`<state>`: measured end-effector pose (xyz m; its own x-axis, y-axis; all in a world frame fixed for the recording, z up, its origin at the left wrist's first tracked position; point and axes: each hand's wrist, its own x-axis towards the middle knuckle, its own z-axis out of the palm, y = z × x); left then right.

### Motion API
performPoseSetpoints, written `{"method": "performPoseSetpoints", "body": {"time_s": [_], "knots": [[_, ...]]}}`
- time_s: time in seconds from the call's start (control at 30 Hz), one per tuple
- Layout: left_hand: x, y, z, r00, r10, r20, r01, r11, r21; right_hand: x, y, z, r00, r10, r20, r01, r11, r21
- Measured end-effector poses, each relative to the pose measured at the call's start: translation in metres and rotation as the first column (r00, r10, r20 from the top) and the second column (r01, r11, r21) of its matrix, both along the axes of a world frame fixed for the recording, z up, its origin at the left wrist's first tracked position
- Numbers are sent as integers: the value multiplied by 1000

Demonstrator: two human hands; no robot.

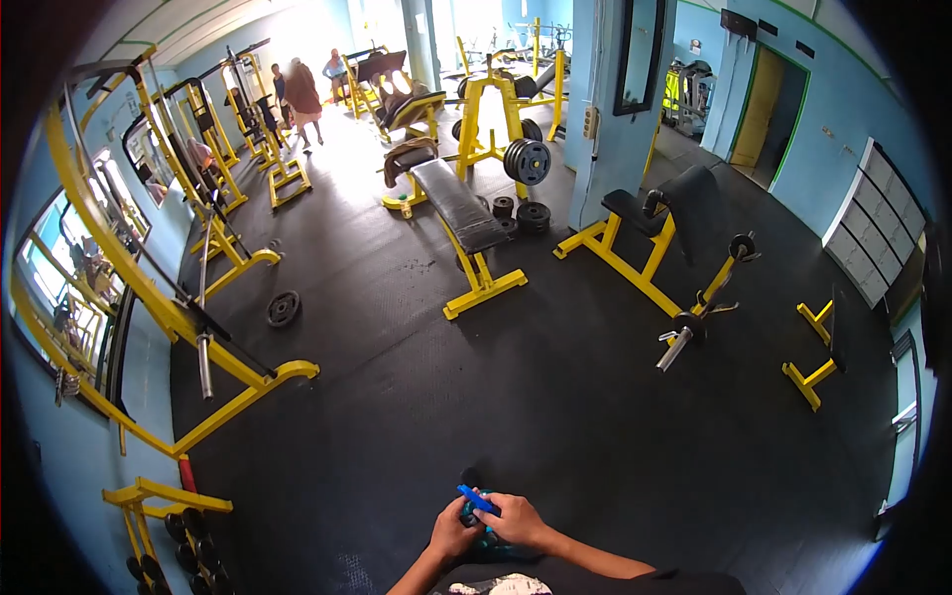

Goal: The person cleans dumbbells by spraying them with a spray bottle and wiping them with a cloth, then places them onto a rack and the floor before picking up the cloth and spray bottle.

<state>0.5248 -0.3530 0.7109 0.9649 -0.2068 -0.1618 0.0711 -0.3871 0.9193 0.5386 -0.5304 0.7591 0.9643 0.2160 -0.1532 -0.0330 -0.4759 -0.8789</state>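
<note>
At the bottom middle of the head view, my right hand (518, 520) is closed on a bright blue, stick-like object (478, 499), which points up and left. Close beside it, my left hand (453, 533) has its fingers curled around something mostly hidden. A teal, patterned thing (488, 540) shows in small patches between and below my hands; its kind is unclear. Just beyond the fingertips is a small dark rounded shape (469, 478) that I cannot identify.
Black rubber flooring (397, 397) lies ahead. A padded bench (461, 208), a preacher curl bench (659, 223) with a barbell, and a low yellow-legged bench (821, 347) stand around. A dumbbell rack (164, 535) is lower left; a weight plate (284, 308) lies on the floor. People (302, 94) are far back.
</note>
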Motion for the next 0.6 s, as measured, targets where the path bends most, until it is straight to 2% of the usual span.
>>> {"method": "performPoseSetpoints", "body": {"time_s": [0.03,0.07,0.13,0.17,0.27,0.4,0.43,0.53,0.6], "knots": [[22,-5,-2,999,-5,-43,1,996,-94,17,-3,-1,1000,-8,5,8,1000,-4],[45,-9,-2,999,-14,-37,10,995,-100,34,-8,-1,1000,-20,-19,20,1000,-7],[88,-19,8,983,-138,-122,136,990,-18,70,-19,-5,998,-43,-46,43,999,-16],[110,-23,-2,984,-167,-62,166,986,-23,89,-25,-6,995,-54,-87,52,998,-26],[184,-42,1,957,-260,-129,252,965,-72,147,-44,-4,985,-112,-134,108,993,-42],[278,-78,18,931,-346,-121,343,938,-44,217,-80,5,974,-162,-159,159,987,-32],[298,-86,10,924,-365,-109,361,931,-62,233,-91,3,981,-153,-118,152,988,-16],[358,-114,13,910,-412,-52,408,910,-69,273,-124,25,958,-254,-132,259,966,22],[396,-132,17,887,-461,-22,460,887,-38,289,-146,8,939,-320,-124,328,943,51]]}}
